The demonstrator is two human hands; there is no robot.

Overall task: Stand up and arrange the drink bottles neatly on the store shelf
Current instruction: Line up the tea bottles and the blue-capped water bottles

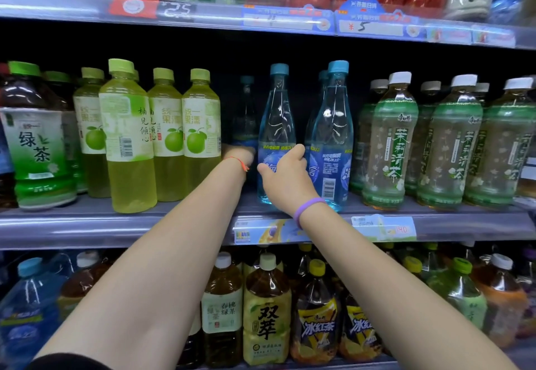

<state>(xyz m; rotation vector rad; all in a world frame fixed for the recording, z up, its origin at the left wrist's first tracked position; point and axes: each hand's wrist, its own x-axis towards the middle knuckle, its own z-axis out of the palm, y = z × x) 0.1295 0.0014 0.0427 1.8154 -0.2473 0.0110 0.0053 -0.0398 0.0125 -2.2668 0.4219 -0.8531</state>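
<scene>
On the middle shelf several blue-capped clear bottles stand upright. My right hand grips the front left blue bottle around its label, thumb on the left side and fingers on the right. My left hand reaches deeper into the shelf, left of that bottle, at the foot of a rear blue bottle in the dark; its fingers are hidden. Another blue bottle stands upright just to the right, with one more behind it.
Yellow-green pomelo drink bottles stand left of my arms, with a large green tea bottle further left. Jasmine tea bottles fill the right. Cans line the shelf above; large bottles fill the shelf below.
</scene>
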